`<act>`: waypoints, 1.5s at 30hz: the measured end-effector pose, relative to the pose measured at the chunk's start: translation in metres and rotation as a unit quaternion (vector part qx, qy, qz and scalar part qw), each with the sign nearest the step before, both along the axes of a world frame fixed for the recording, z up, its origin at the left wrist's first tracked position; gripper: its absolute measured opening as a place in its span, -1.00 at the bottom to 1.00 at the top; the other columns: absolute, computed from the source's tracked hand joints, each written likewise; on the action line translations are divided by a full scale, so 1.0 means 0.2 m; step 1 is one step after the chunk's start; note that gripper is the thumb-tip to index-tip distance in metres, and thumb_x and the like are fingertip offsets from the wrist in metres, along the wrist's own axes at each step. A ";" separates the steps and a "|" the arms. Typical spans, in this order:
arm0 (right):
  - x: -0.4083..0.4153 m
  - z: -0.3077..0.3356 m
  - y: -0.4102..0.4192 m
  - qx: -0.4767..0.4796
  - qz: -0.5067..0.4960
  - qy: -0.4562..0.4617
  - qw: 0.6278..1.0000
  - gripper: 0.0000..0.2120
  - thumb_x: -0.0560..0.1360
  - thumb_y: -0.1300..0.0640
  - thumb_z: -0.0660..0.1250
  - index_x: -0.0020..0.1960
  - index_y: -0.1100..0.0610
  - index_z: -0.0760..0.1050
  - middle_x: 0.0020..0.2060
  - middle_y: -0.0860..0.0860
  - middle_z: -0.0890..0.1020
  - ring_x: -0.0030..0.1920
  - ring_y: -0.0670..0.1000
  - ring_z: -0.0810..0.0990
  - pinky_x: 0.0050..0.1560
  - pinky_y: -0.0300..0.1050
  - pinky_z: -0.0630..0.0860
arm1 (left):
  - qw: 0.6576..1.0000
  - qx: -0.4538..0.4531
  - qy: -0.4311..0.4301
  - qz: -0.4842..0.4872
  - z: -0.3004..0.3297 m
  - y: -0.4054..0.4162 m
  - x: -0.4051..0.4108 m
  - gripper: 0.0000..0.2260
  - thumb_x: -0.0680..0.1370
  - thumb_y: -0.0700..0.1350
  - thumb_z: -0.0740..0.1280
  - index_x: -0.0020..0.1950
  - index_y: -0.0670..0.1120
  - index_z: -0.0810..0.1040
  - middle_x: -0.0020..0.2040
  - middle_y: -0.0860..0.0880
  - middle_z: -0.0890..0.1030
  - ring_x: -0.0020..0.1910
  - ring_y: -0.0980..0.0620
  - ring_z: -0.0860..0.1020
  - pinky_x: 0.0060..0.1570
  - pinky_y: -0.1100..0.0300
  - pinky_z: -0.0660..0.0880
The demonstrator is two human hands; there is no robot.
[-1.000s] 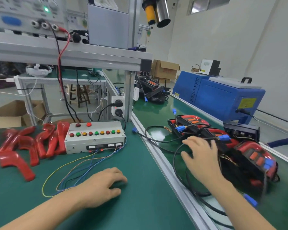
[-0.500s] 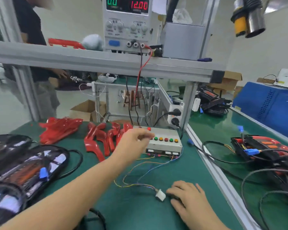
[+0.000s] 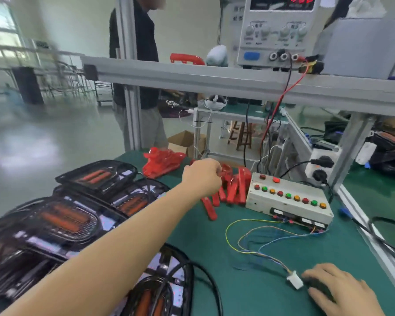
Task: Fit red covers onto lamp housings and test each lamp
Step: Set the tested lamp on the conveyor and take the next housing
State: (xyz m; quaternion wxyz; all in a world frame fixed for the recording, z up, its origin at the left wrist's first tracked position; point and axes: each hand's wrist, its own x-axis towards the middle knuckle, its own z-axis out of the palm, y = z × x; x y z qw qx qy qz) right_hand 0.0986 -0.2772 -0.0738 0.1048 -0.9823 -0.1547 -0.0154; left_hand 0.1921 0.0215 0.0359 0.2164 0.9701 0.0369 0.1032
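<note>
Right hand (image 3: 338, 290) flat on green mat (image 3: 249, 281), fingers relaxed over a dark object, beside white plug (image 3: 295, 280). Housings (image 3: 62, 220) stacked left. Left hand (image 3: 202, 177) curled on red covers (image 3: 232, 190) by button box (image 3: 287, 199); exact grip unclear.

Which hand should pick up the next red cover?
Left. The left hand is already at the red covers beside the test box, fingers curled on one. The right hand rests near the white connector, farther away.
</note>
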 end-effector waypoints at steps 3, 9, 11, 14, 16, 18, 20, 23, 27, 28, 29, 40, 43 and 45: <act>0.00 -0.02 -0.01 0.017 -0.005 0.008 1.000 -0.82 0.54 -0.19 0.12 0.04 -0.49 0.21 0.22 -0.39 0.25 0.25 -0.27 0.34 0.33 -0.13 0.29 | 0.996 0.056 0.000 0.072 0.05 0.16 0.01 -0.67 0.47 -0.24 0.22 0.22 -0.08 0.53 0.19 -0.11 0.56 0.21 -0.15 0.49 0.14 0.04 0.42; 0.02 -0.02 0.00 0.022 -0.028 0.000 0.999 -0.81 0.53 -0.17 0.16 0.04 -0.48 0.26 0.19 -0.41 0.28 0.26 -0.25 0.34 0.37 -0.08 0.19 | 0.958 0.125 0.144 0.213 0.08 0.55 0.08 -0.65 0.55 -0.12 0.17 0.32 -0.14 0.41 0.38 -0.22 0.40 0.40 -0.26 0.28 0.40 -0.19 0.11; 0.02 -0.01 0.02 0.020 -0.043 0.009 0.999 -0.81 0.55 -0.19 0.11 0.04 -0.51 0.19 0.21 -0.42 0.22 0.28 -0.28 0.30 0.39 -0.07 0.17 | 0.940 0.156 0.196 0.230 0.07 0.68 0.11 -0.61 0.55 -0.15 0.14 0.38 -0.16 0.37 0.43 -0.21 0.34 0.45 -0.30 0.19 0.40 -0.29 -0.02; 0.02 -0.02 0.02 0.001 -0.047 0.019 0.999 -0.84 0.54 -0.21 0.10 0.00 -0.51 0.20 0.22 -0.42 0.20 0.27 -0.28 0.30 0.40 -0.05 0.16 | 0.925 0.160 0.241 0.246 0.04 0.87 0.13 -0.60 0.54 -0.18 0.16 0.37 -0.22 0.40 0.42 -0.23 0.36 0.40 -0.26 0.31 0.42 -0.14 0.19; 0.02 -0.01 0.03 -0.009 -0.050 0.024 0.998 -0.87 0.53 -0.22 0.10 -0.01 -0.49 0.24 0.20 -0.43 0.21 0.26 -0.29 0.31 0.40 -0.03 0.15 | 0.912 0.170 0.265 0.262 0.02 0.94 0.12 -0.59 0.55 -0.11 0.18 0.38 -0.20 0.38 0.44 -0.22 0.34 0.41 -0.26 0.29 0.41 -0.12 0.22; 0.03 -0.01 0.03 -0.011 -0.055 0.023 0.998 -0.88 0.53 -0.22 0.10 0.00 -0.48 0.25 0.20 -0.44 0.21 0.25 -0.30 0.30 0.41 -0.02 0.13 | 0.886 0.179 0.303 0.303 0.00 0.96 0.09 -0.52 0.53 0.01 0.22 0.44 -0.08 0.31 0.50 -0.17 0.25 0.48 -0.29 0.14 0.43 -0.28 0.01; 0.03 0.00 0.03 -0.018 -0.053 0.026 0.998 -0.87 0.53 -0.23 0.11 -0.01 -0.49 0.24 0.20 -0.44 0.21 0.25 -0.30 0.30 0.41 -0.03 0.12 | 0.871 0.172 0.321 0.330 -0.01 0.98 0.07 -0.49 0.52 0.08 0.23 0.45 0.00 0.29 0.51 -0.16 0.21 0.49 -0.30 0.07 0.38 -0.37 -0.09; 0.03 0.00 0.03 -0.016 -0.053 0.031 0.998 -0.86 0.53 -0.23 0.12 -0.02 -0.51 0.21 0.20 -0.44 0.21 0.25 -0.30 0.30 0.41 -0.05 0.13 | 0.891 0.129 0.316 0.299 -0.02 1.02 0.08 -0.54 0.49 0.03 0.28 0.35 -0.11 0.42 0.39 -0.17 0.40 0.37 -0.24 0.34 0.40 -0.24 0.16; 0.03 0.02 0.05 -0.026 -0.058 0.026 0.998 -0.87 0.53 -0.22 0.12 -0.02 -0.49 0.25 0.18 -0.46 0.22 0.23 -0.31 0.30 0.40 -0.06 0.14 | 0.903 0.102 0.310 0.278 -0.02 1.08 0.08 -0.60 0.42 0.05 0.37 0.19 -0.11 0.54 0.20 -0.12 0.54 0.16 -0.15 0.51 0.29 -0.03 0.38; 0.03 0.02 0.05 -0.027 -0.058 0.026 0.998 -0.89 0.52 -0.22 0.12 -0.02 -0.47 0.27 0.17 -0.46 0.22 0.22 -0.31 0.31 0.40 -0.05 0.13 | 0.900 0.102 0.301 0.297 -0.02 1.09 0.08 -0.57 0.36 0.11 0.41 0.15 -0.06 0.53 0.19 -0.09 0.54 0.15 -0.14 0.50 0.26 0.00 0.37; 0.03 0.02 0.05 -0.025 -0.060 0.028 0.997 -0.90 0.52 -0.22 0.13 -0.02 -0.46 0.28 0.17 -0.46 0.23 0.21 -0.31 0.31 0.40 -0.05 0.13 | 0.897 0.102 0.286 0.319 -0.02 1.10 0.07 -0.55 0.30 0.17 0.44 0.09 -0.01 0.51 0.15 -0.06 0.53 0.12 -0.11 0.49 0.21 0.04 0.34; 0.01 0.06 0.08 -0.025 -0.078 0.048 0.996 -0.81 0.53 -0.18 0.13 0.04 -0.48 0.23 0.20 -0.45 0.24 0.26 -0.31 0.30 0.44 -0.02 0.09 | 0.943 0.100 0.048 0.313 0.11 1.04 0.08 -0.45 0.22 0.20 0.48 0.03 -0.15 0.59 -0.03 -0.19 0.53 -0.07 -0.19 0.53 -0.16 0.11 0.47; 0.01 0.06 0.09 -0.023 -0.078 0.038 0.996 -0.85 0.51 -0.20 0.14 0.01 -0.47 0.24 0.20 -0.43 0.25 0.25 -0.32 0.31 0.47 -0.01 0.06 | 0.948 0.109 -0.070 0.291 0.26 0.93 0.07 -0.48 0.25 0.29 0.42 -0.11 -0.15 0.58 -0.32 -0.07 0.48 -0.37 -0.05 0.44 -0.40 0.24 0.30; 0.00 0.07 0.10 -0.026 -0.068 0.019 0.997 -0.81 0.52 -0.24 0.14 0.06 -0.49 0.18 0.21 -0.39 0.22 0.30 -0.31 0.29 0.49 0.01 0.04 | 0.957 0.072 -0.105 0.262 0.37 0.83 0.06 -0.47 0.22 0.33 0.41 -0.15 -0.11 0.53 -0.32 -0.05 0.49 -0.36 -0.05 0.44 -0.41 0.23 0.25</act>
